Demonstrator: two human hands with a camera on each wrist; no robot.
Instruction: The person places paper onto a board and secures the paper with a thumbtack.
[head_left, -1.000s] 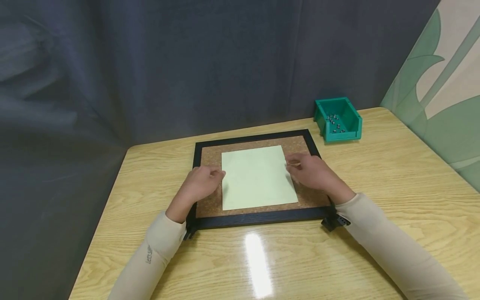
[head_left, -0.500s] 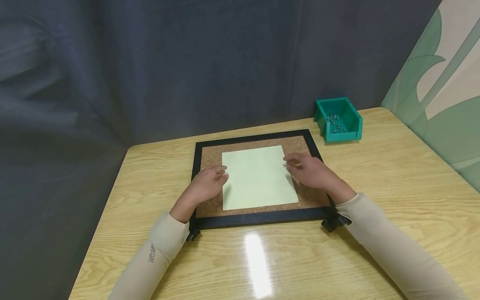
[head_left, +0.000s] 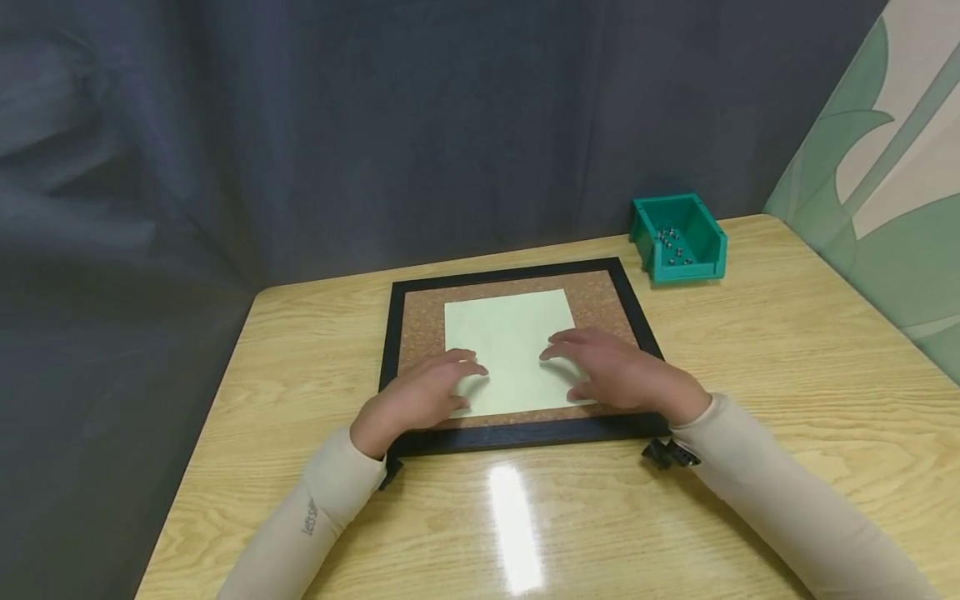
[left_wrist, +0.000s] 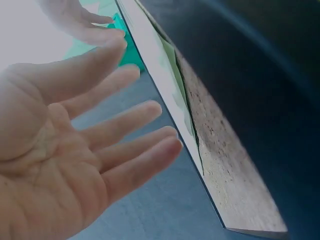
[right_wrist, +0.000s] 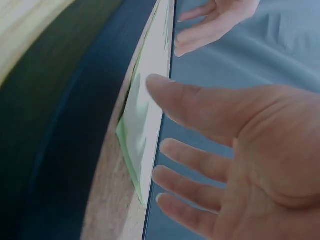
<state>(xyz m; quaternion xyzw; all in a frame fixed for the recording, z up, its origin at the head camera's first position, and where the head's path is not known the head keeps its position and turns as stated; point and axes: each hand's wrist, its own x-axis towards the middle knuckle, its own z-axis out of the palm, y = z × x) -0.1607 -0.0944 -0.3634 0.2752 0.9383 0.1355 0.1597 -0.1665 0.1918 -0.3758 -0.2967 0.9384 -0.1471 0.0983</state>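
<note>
Left grip (head_left: 426, 392) and right grip (head_left: 617, 367) are hovering released over the paper sheet (head_left: 510, 333), which is looking light, flexible, easily creased and best pinched by opposite edges.

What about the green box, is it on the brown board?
No, the green box stands on the wooden table, apart from the brown board.

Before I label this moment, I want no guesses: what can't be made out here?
- Head view: shiny pieces in the open green plastic bin, too small to identify.
- Head view: lower side edges of the pale green square paper sheet, covered by the left hand and right hand.
- Head view: dark lettering on the beige left sleeve, too small to read fully.
- Right wrist view: the left hand, partly cut off by top edge.
</note>
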